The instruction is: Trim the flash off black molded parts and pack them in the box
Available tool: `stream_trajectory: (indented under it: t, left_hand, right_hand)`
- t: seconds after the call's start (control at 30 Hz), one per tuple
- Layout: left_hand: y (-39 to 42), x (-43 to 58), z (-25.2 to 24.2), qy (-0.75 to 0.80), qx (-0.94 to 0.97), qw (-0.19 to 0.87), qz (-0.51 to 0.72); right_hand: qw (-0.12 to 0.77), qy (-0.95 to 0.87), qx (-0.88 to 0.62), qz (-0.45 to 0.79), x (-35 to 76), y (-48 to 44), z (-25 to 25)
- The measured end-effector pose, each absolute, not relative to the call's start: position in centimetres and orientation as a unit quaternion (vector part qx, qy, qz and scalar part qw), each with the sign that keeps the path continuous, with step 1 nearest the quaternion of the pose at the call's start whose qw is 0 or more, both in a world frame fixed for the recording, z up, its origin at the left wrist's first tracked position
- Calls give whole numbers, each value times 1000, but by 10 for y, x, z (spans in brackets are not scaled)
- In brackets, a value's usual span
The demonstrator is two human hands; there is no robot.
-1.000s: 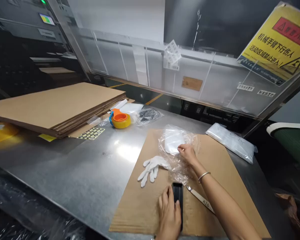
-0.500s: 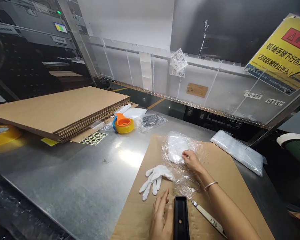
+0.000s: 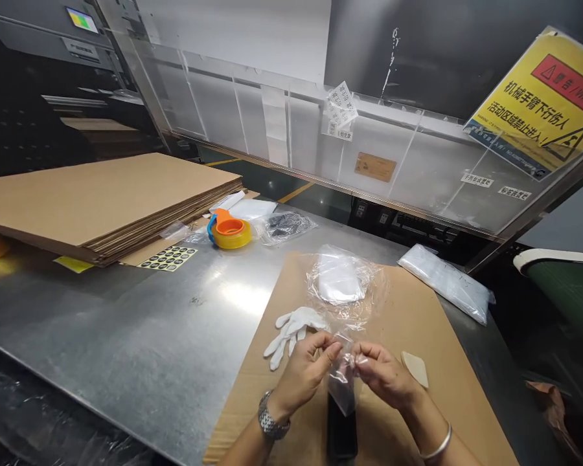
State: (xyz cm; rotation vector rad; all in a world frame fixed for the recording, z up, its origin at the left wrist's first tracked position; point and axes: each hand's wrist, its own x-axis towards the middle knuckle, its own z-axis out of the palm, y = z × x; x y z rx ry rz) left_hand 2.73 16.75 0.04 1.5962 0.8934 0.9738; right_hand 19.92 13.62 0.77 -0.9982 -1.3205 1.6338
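Both my hands meet over a brown cardboard sheet (image 3: 272, 395) near the table's front edge. My left hand (image 3: 305, 370) and my right hand (image 3: 381, 374) each pinch the top of a small clear plastic bag (image 3: 342, 383) that hangs between them. A black oblong device (image 3: 341, 435) lies on the cardboard just below the bag. A white glove (image 3: 291, 327) rests left of my left hand. Beyond it lies a crumpled clear bag with something white inside (image 3: 342, 282). A beige scraper blade (image 3: 415, 368) lies right of my right hand.
A steel table (image 3: 140, 336) carries a stack of flat cardboard sheets (image 3: 102, 194) at the left, an orange and yellow tape dispenser (image 3: 229, 232), a label sheet (image 3: 168, 258) and plastic packets (image 3: 447, 282). A clear guard panel (image 3: 408, 162) with a yellow warning sign (image 3: 544, 103) stands behind.
My right hand left the crumpled bag and came back toward me. My left hand let go of the black device. Both hands now pinch a small clear bag above it.
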Motion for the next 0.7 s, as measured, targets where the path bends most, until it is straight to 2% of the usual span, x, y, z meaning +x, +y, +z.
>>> stream_trajectory:
  t: [0.13,0.3,0.43,0.47,0.5,0.6,0.7]
  left_hand:
    - [157,22,4,385,676,487,396]
    - [150,14,8,398,704,449,380]
    - [135,15,5,484,668,293,483]
    - [129,16,3,490,661,287,491]
    - [124,18,2,482,661,316,481]
    - [111,24,-1,415,644,500,404]
    - [106,28,-5,423,593,536,427]
  right_hand:
    - [411,-541,-437,589,205,129,15]
    - [367,-606,-490,508,205,122,26]
    - [368,-629,-519,447,197,115,30]
    - [367,-636,-524,432,194,113,30]
    - [363,-646,-526,418,191,111,31]
    - [342,-683,-526,374,183,104,32]
    - [327,-711,-526,331,178,99,34]
